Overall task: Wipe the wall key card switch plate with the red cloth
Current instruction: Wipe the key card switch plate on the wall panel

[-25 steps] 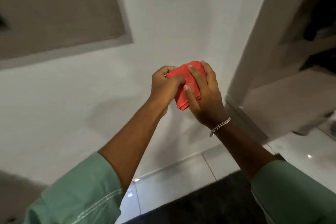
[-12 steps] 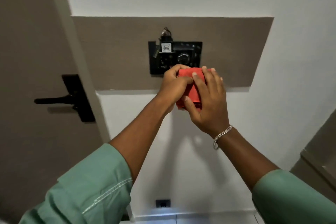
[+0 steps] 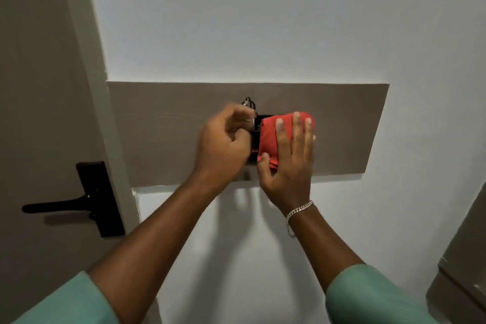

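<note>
The black key card switch plate [image 3: 256, 137] sits on a brown wall panel [image 3: 163, 139] and is almost wholly covered; only a dark sliver shows between my hands. My right hand [image 3: 289, 163] presses the folded red cloth [image 3: 269, 137] flat against the plate, fingers spread over it and thumb under its lower edge. My left hand [image 3: 226, 142] is just left of the cloth, fingers curled around the key tag standing in the plate's slot. The tag's metal ring [image 3: 248, 102] sticks out above my knuckles.
A brown door with a black lever handle [image 3: 79, 204] stands to the left, its frame next to the panel. White wall surrounds the panel. A brown cabinet edge [image 3: 468, 258] shows at the lower right.
Both hands have risen to the plate. My right hand has spread the red cloth over the plate; my left hand has let go of the cloth and closed on the key tag.
</note>
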The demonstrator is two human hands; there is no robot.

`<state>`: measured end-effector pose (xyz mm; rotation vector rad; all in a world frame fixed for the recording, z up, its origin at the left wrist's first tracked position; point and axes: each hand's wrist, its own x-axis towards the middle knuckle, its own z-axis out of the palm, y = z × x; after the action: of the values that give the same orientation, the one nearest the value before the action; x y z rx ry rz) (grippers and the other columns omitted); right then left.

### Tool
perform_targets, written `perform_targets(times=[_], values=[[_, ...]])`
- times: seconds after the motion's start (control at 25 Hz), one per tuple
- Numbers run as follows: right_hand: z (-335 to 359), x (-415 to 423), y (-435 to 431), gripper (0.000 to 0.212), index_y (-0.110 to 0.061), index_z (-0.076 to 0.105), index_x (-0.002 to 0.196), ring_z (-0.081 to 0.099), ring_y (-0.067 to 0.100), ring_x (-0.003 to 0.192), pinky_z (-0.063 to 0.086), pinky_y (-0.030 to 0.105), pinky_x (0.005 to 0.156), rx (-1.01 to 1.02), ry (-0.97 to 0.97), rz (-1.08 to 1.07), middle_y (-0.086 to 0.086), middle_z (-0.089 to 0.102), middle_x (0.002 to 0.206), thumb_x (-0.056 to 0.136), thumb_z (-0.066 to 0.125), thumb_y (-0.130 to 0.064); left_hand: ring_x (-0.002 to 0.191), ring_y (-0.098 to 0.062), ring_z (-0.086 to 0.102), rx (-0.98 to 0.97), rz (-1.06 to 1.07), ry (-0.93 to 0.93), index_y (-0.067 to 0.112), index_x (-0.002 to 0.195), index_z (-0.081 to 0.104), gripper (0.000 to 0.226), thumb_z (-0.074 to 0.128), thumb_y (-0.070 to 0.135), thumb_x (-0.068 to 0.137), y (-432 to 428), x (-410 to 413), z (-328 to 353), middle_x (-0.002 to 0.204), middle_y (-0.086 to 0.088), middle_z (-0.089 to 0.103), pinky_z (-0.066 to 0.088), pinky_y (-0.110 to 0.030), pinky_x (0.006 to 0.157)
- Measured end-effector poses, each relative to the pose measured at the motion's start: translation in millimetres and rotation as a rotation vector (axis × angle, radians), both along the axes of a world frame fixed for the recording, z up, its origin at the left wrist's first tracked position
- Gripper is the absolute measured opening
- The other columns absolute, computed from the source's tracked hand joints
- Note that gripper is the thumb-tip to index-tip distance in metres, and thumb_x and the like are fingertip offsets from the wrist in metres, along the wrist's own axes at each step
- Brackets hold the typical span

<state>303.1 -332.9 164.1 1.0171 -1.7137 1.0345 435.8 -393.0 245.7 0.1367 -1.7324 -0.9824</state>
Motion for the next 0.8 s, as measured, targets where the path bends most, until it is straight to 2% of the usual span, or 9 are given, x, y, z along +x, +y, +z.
perform_targets(times=[0.08, 0.12, 0.2, 0.24, 0.32, 0.52, 0.72, 0.8], values=[[-4.3, 2.7, -6.1, 0.071, -0.018, 0.026, 0.155, 0.01, 0.037, 0.156, 0.014, 0.055, 0.127, 0.001, -0.027, -0.04, 0.017, 0.019, 0.165, 0.093, 0.046, -0.047, 0.099, -0.01, 0.067, -0.315, 0.341, 0.15, 0.004, 0.107, 0.07, 0.037, 0.048, -0.002, 0.078, -30.7, 12.4, -5.3, 0.107, -0.001, 0.072, 0.052, -0.022, 0.091], [-7.5, 3.0, -6.9, 0.072, -0.017, 0.025, 0.155, 0.009, 0.037, 0.156, 0.011, 0.054, 0.127, -0.008, -0.024, -0.038, 0.015, 0.017, 0.166, 0.095, 0.041, -0.054, 0.114, -0.013, 0.063, -0.466, 0.462, 0.146, 0.0, 0.116, 0.068, 0.041, 0.048, -0.001, 0.079, -48.6, 17.0, -7.5, 0.12, -0.006, 0.069, 0.046, -0.022, 0.102], [-12.2, 2.2, -7.6, 0.071, -0.016, 0.025, 0.154, 0.01, 0.038, 0.156, 0.011, 0.054, 0.127, -0.037, -0.017, -0.03, 0.014, 0.016, 0.165, 0.097, 0.035, -0.058, 0.142, -0.029, 0.04, -0.755, 0.588, -0.053, -0.005, 0.136, 0.054, 0.054, 0.049, 0.005, 0.083, -79.7, 20.2, -14.4, 0.147, -0.02, 0.05, 0.027, -0.039, 0.121], [-11.0, 1.4, -9.6, 0.07, -0.016, 0.026, 0.154, 0.011, 0.037, 0.155, 0.013, 0.055, 0.126, -0.058, -0.02, -0.034, 0.014, 0.018, 0.165, 0.098, 0.033, -0.058, 0.147, -0.035, 0.029, -0.89, 0.665, -0.185, -0.004, 0.143, 0.046, 0.06, 0.049, 0.012, 0.086, -91.3, 18.4, -19.0, 0.155, -0.023, 0.038, 0.019, -0.047, 0.123], [-1.9, -0.5, -18.1, 0.064, -0.018, 0.032, 0.152, 0.013, 0.036, 0.156, 0.015, 0.056, 0.126, -0.112, -0.041, -0.05, 0.014, 0.025, 0.164, 0.1, 0.032, -0.055, 0.151, -0.036, 0.017, -1.072, 0.851, -0.329, 0.0, 0.152, 0.031, 0.068, 0.044, 0.027, 0.091, -108.8, 9.6, -28.9, 0.16, -0.022, 0.023, 0.013, -0.051, 0.122], [-12.2, -12.1, -17.9, 0.054, -0.016, 0.041, 0.146, 0.024, 0.041, 0.151, 0.026, 0.064, 0.12, -0.121, 0.068, -0.025, 0.018, 0.037, 0.157, 0.101, 0.037, -0.045, 0.154, -0.032, 0.007, -1.134, 1.033, -0.301, 0.004, 0.157, 0.016, 0.073, 0.03, 0.041, 0.096, -121.0, -1.4, -39.5, 0.164, -0.017, 0.01, 0.006, -0.049, 0.124], [7.9, 2.1, -36.8, 0.047, -0.021, 0.046, 0.145, 0.024, 0.035, 0.152, 0.03, 0.06, 0.118, -0.308, -0.108, -0.025, 0.015, 0.039, 0.157, 0.104, 0.037, -0.042, 0.154, -0.032, 0.008, -1.186, 1.027, -0.291, 0.002, 0.156, 0.017, 0.075, 0.032, 0.044, 0.096, -124.0, 2.2, -38.4, 0.164, -0.019, 0.012, 0.007, -0.049, 0.124], [6.0, 0.6, -33.5, 0.045, -0.021, 0.05, 0.143, 0.025, 0.036, 0.151, 0.031, 0.059, 0.118, -0.285, -0.074, -0.02, 0.016, 0.04, 0.156, 0.103, 0.04, -0.04, 0.154, -0.031, 0.007, -1.233, 1.017, -0.293, 0.001, 0.156, 0.017, 0.078, 0.035, 0.047, 0.095, -129.2, 6.5, -39.1, 0.164, -0.019, 0.014, 0.007, -0.048, 0.124]])
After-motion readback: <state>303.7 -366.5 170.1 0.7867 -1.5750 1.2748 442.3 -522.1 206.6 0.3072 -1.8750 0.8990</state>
